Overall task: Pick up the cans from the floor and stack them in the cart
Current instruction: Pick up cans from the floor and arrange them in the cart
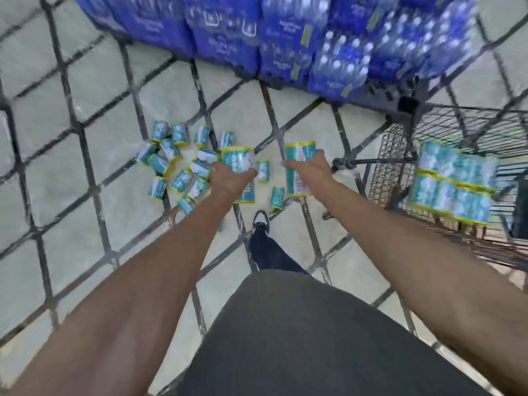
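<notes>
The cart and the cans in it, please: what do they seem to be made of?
The cart looks like dark metal wire, shown by its thin crossing mesh; the finish is too blurred to judge. The stacked cans are probably metal under teal and white wrap-around labels with yellow rims, though motion blur leaves this open.

Head-worn view, steeply downward over tiled floor (120, 201), somewhat blurred.
</notes>
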